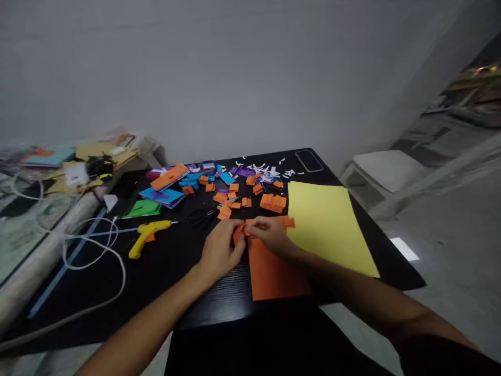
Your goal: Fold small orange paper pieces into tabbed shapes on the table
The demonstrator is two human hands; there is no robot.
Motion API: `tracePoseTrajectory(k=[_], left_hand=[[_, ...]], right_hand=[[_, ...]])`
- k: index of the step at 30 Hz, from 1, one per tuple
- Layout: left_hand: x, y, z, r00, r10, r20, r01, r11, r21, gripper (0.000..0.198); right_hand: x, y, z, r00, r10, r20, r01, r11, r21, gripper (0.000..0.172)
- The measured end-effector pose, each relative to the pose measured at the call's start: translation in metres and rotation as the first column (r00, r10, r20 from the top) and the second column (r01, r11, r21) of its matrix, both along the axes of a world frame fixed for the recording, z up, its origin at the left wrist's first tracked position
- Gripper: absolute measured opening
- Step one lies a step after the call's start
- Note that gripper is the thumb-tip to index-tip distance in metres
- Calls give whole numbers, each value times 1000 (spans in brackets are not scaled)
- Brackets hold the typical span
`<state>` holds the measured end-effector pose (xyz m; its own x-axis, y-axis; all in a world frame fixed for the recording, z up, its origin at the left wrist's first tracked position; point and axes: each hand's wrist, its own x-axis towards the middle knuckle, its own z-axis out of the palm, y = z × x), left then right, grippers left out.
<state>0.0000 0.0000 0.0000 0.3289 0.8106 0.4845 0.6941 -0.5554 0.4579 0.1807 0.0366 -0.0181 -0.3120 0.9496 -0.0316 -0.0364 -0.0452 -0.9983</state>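
Between the fingertips of both hands is a small orange paper piece [237,233], partly hidden by the fingers. My left hand [222,248] pinches it from the left, thumb and fingers closed. From the right, my right hand [271,235] grips it with curled fingers, above a large orange sheet [274,277] lying on the black table [223,303]. An orange strip [288,222] shows just beyond my right hand. Several folded orange pieces [246,202] are scattered beyond the hands, with a stack of orange pieces [273,202] near the yellow sheet [329,224].
A yellow glue gun [148,235] with a white cord [122,277] lies left. Black-handled scissors [201,216] rest near the middle. Farther back are green folded paper [144,208], blue and purple pieces [162,195], white scraps [266,171] and a phone [309,161]. A white stool [385,169] stands right.
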Motion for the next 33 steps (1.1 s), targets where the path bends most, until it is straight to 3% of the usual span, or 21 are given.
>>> tracePoseTrajectory(k=[6,14,18,25,33], left_hand=[[-1,3,-1,1000,10,-17,-8,997,81,12],[-4,2,-3,1000,-1,10,0,994,111,19],[-3,2,-1,1000,-27,13,25,993,117,14],[-3,1,2,995,-88,45,79,983,166,23],[-7,2,4,996,-81,28,75,980,185,29]], right_hand=[[-3,2,-10,998,61,-25,-61,998,20,15],[-5,-1,-16,991,112,-76,-110,993,32,17],[-5,-2,-14,998,54,-33,-51,996,74,13],[-5,-3,-12,999,-30,-13,32,991,133,13],[-6,-8,-8,999,-41,-34,47,983,178,14]])
